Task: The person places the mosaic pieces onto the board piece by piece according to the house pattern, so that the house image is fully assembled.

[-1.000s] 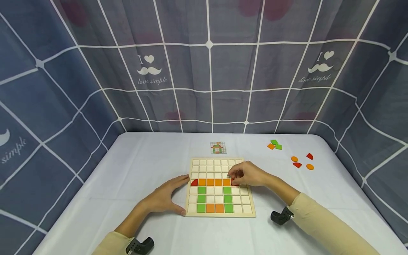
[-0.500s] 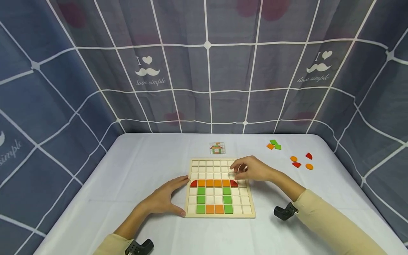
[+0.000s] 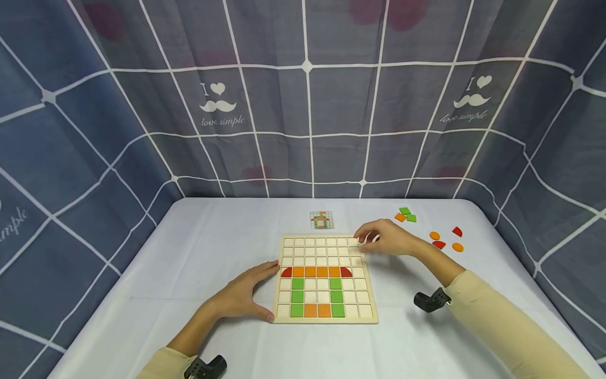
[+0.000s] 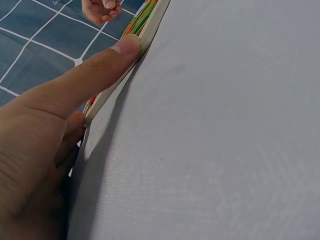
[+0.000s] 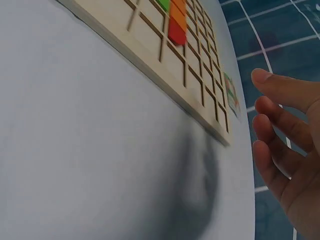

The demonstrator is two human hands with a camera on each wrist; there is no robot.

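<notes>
A wooden grid board (image 3: 326,320) lies on the table. Its cells hold a row of orange squares (image 3: 310,272) between a red quarter-round piece (image 3: 286,272) and another red piece (image 3: 346,272) at the right. Two columns of green squares (image 3: 296,297) stand below, with two orange squares (image 3: 317,310) between their lowest tiles. My left hand (image 3: 241,289) rests spread along the board's left side; its thumb (image 4: 127,45) touches the edge in the left wrist view. Over the board's far right corner hovers my right hand (image 3: 390,238), fingers loosely bent, holding nothing in the right wrist view.
A small pattern card (image 3: 322,220) lies beyond the board. At the back right are green squares (image 3: 411,218) and an orange square (image 3: 400,217). Nearer the right edge lie two orange discs (image 3: 457,247) and two red quarter-round pieces (image 3: 457,231). A checked curtain (image 3: 336,110) surrounds the table.
My right hand has let go of the right red piece, leaving it in its cell, and has risen away toward the back right. The left hand stays at the board's side.
</notes>
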